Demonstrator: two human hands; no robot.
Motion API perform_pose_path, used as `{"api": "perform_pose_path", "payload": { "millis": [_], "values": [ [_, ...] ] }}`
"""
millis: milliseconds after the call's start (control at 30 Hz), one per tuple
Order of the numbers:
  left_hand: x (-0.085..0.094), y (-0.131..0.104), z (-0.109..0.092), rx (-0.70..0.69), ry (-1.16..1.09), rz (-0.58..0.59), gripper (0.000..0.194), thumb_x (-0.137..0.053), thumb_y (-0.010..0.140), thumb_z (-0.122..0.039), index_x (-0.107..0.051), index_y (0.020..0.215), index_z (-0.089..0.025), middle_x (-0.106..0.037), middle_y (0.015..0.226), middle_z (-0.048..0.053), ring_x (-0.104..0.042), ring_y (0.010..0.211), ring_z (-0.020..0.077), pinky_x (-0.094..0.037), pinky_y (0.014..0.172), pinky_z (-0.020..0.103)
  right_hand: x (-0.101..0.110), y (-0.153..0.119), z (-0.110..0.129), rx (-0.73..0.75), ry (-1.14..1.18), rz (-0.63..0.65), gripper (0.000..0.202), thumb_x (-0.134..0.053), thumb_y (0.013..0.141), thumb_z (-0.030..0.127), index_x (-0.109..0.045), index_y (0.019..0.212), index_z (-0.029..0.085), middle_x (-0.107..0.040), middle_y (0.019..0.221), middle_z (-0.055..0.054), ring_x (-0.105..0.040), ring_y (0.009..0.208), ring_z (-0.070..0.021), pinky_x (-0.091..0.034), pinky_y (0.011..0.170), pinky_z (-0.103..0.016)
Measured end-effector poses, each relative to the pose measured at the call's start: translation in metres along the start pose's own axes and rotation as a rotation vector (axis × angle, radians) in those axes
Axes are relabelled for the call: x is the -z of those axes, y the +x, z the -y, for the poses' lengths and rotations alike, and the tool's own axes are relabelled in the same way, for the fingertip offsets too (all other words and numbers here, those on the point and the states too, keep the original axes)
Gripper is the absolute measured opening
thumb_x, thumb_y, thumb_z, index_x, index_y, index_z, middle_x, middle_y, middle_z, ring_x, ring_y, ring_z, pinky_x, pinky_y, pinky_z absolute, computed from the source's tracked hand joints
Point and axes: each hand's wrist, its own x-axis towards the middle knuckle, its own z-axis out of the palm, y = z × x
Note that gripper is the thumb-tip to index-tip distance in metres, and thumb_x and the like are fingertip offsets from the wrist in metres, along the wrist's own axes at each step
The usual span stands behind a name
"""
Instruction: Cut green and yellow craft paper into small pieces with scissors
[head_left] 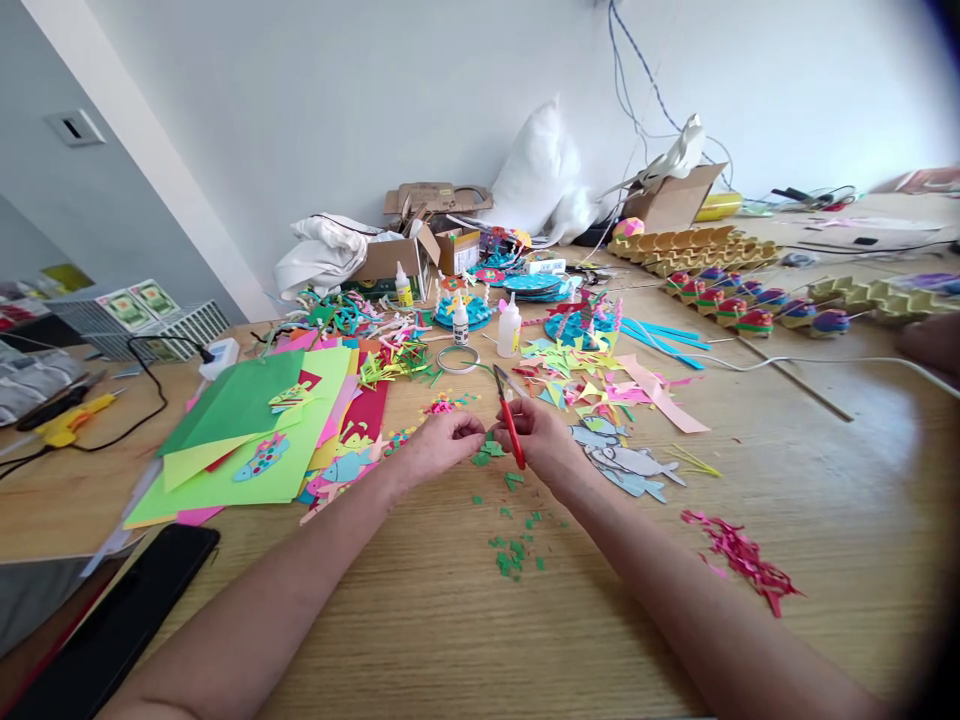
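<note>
My right hand (pixel 541 440) holds a pair of red-handled scissors (pixel 513 432), their blades pointing away from me. Close beside it, my left hand (pixel 450 440) has its thumb and fingers pinched together; whatever may be between them is too small to make out. Green paper scraps (pixel 489 450) lie just under the fingertips, and a looser scatter of green bits (pixel 511 556) is nearer to me on the wooden table (pixel 420 640). Fish-shaped paper cutouts (pixel 630 462) sit to the right of my right hand.
Coloured paper sheets (pixel 225 410) and a black phone (pixel 142 600) are at left. Glue bottles (pixel 509 328), a tape roll (pixel 458 360) and yellow scraps (pixel 570 365) lie beyond my hands. Red shreds (pixel 742 555) rest at right, with painted egg-carton pieces (pixel 754 300) and a white cable (pixel 847 360) further back.
</note>
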Motion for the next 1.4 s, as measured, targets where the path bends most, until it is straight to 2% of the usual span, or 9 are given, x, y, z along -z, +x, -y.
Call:
{"api": "perform_pose_path", "payload": {
  "millis": [467, 800, 1133, 1300, 1400],
  "values": [
    [-0.001, 0.002, -0.001, 0.084, -0.042, -0.053, 0.012, -0.045, 0.067, -0.025, -0.051, 0.068, -0.015, -0.053, 0.058, -0.002, -0.045, 0.05, 0.0086, -0.036, 0.046, 0.019, 0.008, 0.003, -0.017, 0.049, -0.082, -0.005, 0.018, -0.062, 0.054, 0.016, -0.048, 0.065, 0.021, -0.06, 0.056, 0.004, -0.057, 0.056, -0.0142, -0.043, 0.05, -0.023],
    [-0.001, 0.003, 0.004, 0.034, 0.034, -0.069, 0.011, -0.045, 0.068, -0.022, -0.054, 0.07, -0.016, -0.053, 0.059, -0.003, -0.045, 0.052, 0.0089, -0.034, 0.047, 0.019, 0.008, -0.003, -0.009, 0.075, -0.099, 0.041, 0.019, -0.062, 0.055, 0.022, -0.048, 0.067, 0.02, -0.059, 0.061, 0.003, -0.055, 0.056, -0.0132, -0.043, 0.052, -0.025],
    [-0.002, -0.006, -0.024, -0.015, 0.052, -0.029, 0.015, -0.047, 0.071, -0.025, -0.055, 0.078, -0.015, -0.054, 0.065, -0.001, -0.048, 0.057, 0.0101, -0.036, 0.05, 0.02, 0.01, -0.006, -0.001, 0.129, -0.05, 0.059, 0.02, -0.062, 0.056, 0.022, -0.045, 0.066, 0.021, -0.047, 0.053, 0.007, -0.05, 0.052, -0.0115, -0.041, 0.051, -0.024],
    [-0.002, -0.008, -0.029, -0.061, 0.187, -0.078, 0.009, -0.047, 0.07, -0.02, -0.054, 0.066, -0.016, -0.05, 0.056, -0.003, -0.045, 0.053, 0.0092, -0.034, 0.048, 0.02, 0.008, -0.01, 0.003, 0.152, -0.041, 0.07, 0.024, -0.064, 0.055, 0.025, -0.045, 0.069, 0.021, -0.047, 0.057, 0.007, -0.051, 0.054, -0.0116, -0.042, 0.053, -0.025],
    [-0.002, -0.011, -0.029, -0.064, 0.171, -0.08, 0.007, -0.048, 0.068, -0.019, -0.054, 0.064, -0.017, -0.051, 0.055, -0.003, -0.045, 0.052, 0.009, -0.033, 0.048, 0.02, 0.006, -0.014, 0.006, 0.164, -0.045, 0.085, 0.024, -0.065, 0.057, 0.028, -0.045, 0.069, 0.021, -0.047, 0.057, 0.007, -0.051, 0.055, -0.0117, -0.042, 0.053, -0.025]
  ]
}}
